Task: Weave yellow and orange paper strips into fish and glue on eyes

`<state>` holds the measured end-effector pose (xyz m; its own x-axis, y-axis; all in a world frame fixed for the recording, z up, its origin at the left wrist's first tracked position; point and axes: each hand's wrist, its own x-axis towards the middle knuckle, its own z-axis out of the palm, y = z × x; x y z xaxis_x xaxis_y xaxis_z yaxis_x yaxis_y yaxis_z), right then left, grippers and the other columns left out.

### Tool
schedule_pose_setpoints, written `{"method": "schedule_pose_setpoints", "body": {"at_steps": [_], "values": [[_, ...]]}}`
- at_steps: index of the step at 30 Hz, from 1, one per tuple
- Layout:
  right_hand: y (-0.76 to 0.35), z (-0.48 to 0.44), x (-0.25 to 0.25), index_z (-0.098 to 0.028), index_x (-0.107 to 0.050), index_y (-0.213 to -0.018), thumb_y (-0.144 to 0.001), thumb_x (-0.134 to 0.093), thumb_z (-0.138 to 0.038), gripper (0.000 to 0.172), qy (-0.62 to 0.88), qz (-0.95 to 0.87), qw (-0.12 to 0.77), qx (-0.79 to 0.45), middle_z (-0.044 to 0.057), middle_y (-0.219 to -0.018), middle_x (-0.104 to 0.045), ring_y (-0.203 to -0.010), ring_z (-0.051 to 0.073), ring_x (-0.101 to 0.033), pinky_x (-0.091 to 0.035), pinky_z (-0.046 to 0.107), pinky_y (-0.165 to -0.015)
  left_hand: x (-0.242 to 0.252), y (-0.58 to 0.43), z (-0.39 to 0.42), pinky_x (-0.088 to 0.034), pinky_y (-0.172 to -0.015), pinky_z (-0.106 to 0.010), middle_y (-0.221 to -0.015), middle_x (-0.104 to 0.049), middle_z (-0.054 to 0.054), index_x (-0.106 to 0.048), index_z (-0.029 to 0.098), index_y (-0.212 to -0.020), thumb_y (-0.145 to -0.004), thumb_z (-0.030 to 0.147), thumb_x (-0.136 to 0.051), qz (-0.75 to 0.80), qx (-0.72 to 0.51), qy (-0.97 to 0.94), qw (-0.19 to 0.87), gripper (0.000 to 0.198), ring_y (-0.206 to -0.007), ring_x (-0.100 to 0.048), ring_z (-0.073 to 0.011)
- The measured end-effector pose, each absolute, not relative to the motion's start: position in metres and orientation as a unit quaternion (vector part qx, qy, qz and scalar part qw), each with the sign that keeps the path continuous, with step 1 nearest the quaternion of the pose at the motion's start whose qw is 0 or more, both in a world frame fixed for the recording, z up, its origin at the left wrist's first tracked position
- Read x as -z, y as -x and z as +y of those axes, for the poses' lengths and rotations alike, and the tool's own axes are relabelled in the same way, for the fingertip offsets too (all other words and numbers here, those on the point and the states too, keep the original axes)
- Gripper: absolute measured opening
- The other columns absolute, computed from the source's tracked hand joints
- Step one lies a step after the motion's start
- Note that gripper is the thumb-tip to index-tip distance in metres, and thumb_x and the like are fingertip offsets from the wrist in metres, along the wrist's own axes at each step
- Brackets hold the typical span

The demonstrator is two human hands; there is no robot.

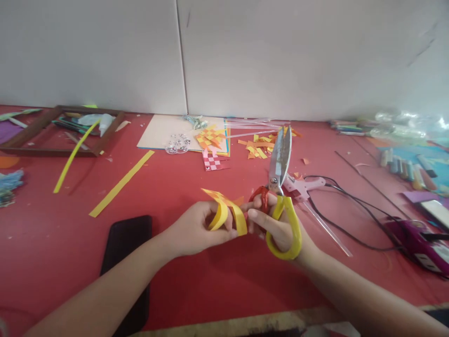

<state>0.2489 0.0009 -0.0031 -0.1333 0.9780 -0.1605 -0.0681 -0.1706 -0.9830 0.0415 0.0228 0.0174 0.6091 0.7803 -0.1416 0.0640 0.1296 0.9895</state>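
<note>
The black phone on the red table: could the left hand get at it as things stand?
Probably yes. The phone lies uncovered just beside the left forearm, but the left hand is pinching looped yellow paper strips, so it isn't free.

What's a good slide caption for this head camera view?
Left hand pinches a looped yellow paper strip while the right hand holds closed scissors above a red table.

Near the front edge of the tabletop (196,290), a left hand (194,230) and a right hand (277,229) meet at the middle, paper strips (224,213) between them and scissors (280,187) in the right, blades pointing toward the back edge. A phone (128,252) lies left of the hands; a glue gun (417,243) sits toward the right edge. A wooden frame (59,131) occupies the back left corner, paper scraps (259,145) the back middle.
</note>
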Motion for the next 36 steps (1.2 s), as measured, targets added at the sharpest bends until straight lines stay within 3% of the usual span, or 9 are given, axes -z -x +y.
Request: {"method": "schedule_pose_setpoints", "body": {"at_steps": [9,13,17,20,22,26,30,34,36], "values": [[-0.244,0.001,0.001,-0.023,-0.04,-0.081,-0.073,-0.08,-0.036,0.043,0.486,-0.453,0.435,-0.608,-0.007,-0.066,-0.059,-0.043,0.005,-0.049,-0.036,0.021,-0.042,-0.017,-0.041,0.021,-0.053,-0.089,-0.038,-0.093,-0.068,-0.005,-0.066,0.023,-0.082,-0.08,0.022,-0.073,0.28,-0.245,-0.628,0.684,0.007,-0.094,-0.067,-0.0229],[-0.245,0.001,0.001,-0.023,-0.042,-0.082,-0.073,-0.079,-0.034,0.04,0.495,-0.457,0.458,-0.581,-0.007,-0.066,-0.058,-0.044,0.005,-0.047,-0.036,0.021,-0.042,-0.013,-0.039,0.022,-0.046,-0.105,-0.047,-0.116,-0.069,-0.01,-0.068,0.025,-0.103,-0.062,0.04,-0.091,0.259,-0.243,-0.574,0.738,0.049,-0.119,-0.062,-0.0317],[-0.246,0.002,0.0,-0.023,-0.041,-0.079,-0.072,-0.079,-0.034,0.04,0.517,-0.469,0.471,-0.539,-0.007,-0.068,-0.058,-0.044,0.005,-0.046,-0.036,0.022,-0.043,-0.008,-0.042,0.025,-0.053,-0.095,-0.041,-0.108,-0.072,-0.011,-0.067,0.021,-0.104,-0.079,0.066,-0.068,0.305,-0.326,-0.469,0.762,0.051,-0.105,-0.07,-0.0272],[-0.246,0.002,-0.002,-0.023,-0.043,-0.079,-0.07,-0.079,-0.034,0.038,0.53,-0.493,0.475,-0.5,-0.005,-0.07,-0.059,-0.048,0.007,-0.047,-0.04,0.023,-0.045,-0.008,-0.045,0.027,-0.057,-0.081,-0.03,-0.084,-0.071,-0.002,-0.062,0.02,-0.084,-0.087,0.051,-0.068,0.383,-0.373,-0.418,0.735,0.032,-0.08,-0.07,-0.0163],[-0.244,0.001,-0.003,-0.023,-0.046,-0.079,-0.07,-0.079,-0.034,0.036,0.537,-0.503,0.47,-0.488,-0.005,-0.069,-0.059,-0.05,0.008,-0.049,-0.042,0.024,-0.047,-0.008,-0.046,0.027,-0.057,-0.074,-0.028,-0.078,-0.069,0.0,-0.057,0.02,-0.081,-0.087,0.042,-0.07,0.41,-0.379,-0.415,0.718,0.026,-0.075,-0.069,-0.015],[-0.242,-0.002,-0.003,-0.024,-0.047,-0.08,-0.072,-0.078,-0.033,0.033,0.538,-0.511,0.473,-0.475,-0.005,-0.066,-0.061,-0.051,0.009,-0.052,-0.045,0.024,-0.05,-0.009,-0.044,0.026,-0.058,-0.069,-0.03,-0.083,-0.074,-0.003,-0.051,0.023,-0.103,-0.087,0.037,-0.069,0.433,-0.377,-0.446,0.687,0.028,-0.081,-0.072,-0.0197],[-0.242,-0.002,-0.004,-0.024,-0.047,-0.08,-0.073,-0.076,-0.033,0.032,0.538,-0.522,0.465,-0.47,-0.003,-0.071,-0.065,-0.053,0.01,-0.054,-0.046,0.025,-0.05,-0.008,-0.042,0.025,-0.054,-0.069,-0.025,-0.081,-0.073,0.002,-0.04,0.028,-0.117,-0.092,0.035,-0.064,0.447,-0.388,-0.486,0.642,0.036,-0.076,-0.07,-0.015],[-0.242,-0.003,-0.005,-0.024,-0.047,-0.08,-0.072,-0.076,-0.036,0.032,0.548,-0.52,0.458,-0.468,-0.006,-0.064,-0.058,-0.049,0.009,-0.05,-0.043,0.024,-0.048,-0.007,-0.041,0.025,-0.05,-0.065,-0.02,-0.079,-0.068,0.002,-0.055,0.023,-0.091,-0.093,0.025,-0.059,0.411,-0.368,-0.578,0.601,0.005,-0.069,-0.062,-0.0097],[-0.242,-0.003,-0.004,-0.024,-0.047,-0.08,-0.072,-0.076,-0.036,0.032,0.547,-0.519,0.458,-0.471,-0.007,-0.062,-0.056,-0.049,0.008,-0.049,-0.042,0.023,-0.047,-0.005,-0.042,0.024,-0.051,-0.068,-0.021,-0.081,-0.067,0.0,-0.063,0.02,-0.082,-0.09,0.022,-0.06,0.398,-0.349,-0.598,0.602,0.009,-0.073,-0.062,-0.0106]]}}
